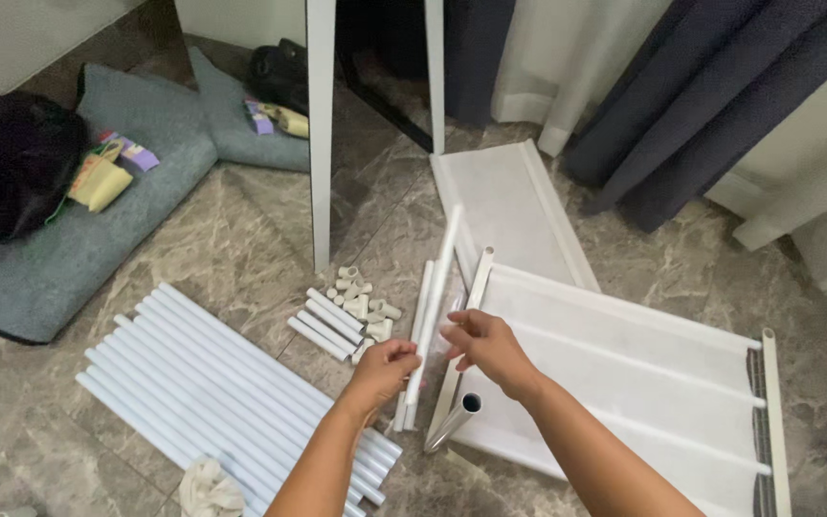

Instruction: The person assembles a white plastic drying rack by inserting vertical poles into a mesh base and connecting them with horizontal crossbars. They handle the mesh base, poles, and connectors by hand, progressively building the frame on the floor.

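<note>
Apparently mid-assembly | I saw left hand (385,369) gripping white tube (435,297), right hand (483,345) pinching it beside fabric shelf panel (643,373) | next, I judged: steady alignment.

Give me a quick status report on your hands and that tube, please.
Left hand and right hand both grip one long white plastic tube, tilted above floor. Grey metal tube lies just beneath. White fabric shelf panel alongside.

The left hand (383,371) grips a long white plastic tube (435,306), tilted above the brown marble floor (241,249). The right hand (483,347) touches it beside white fabric shelf panels (643,373).
</note>
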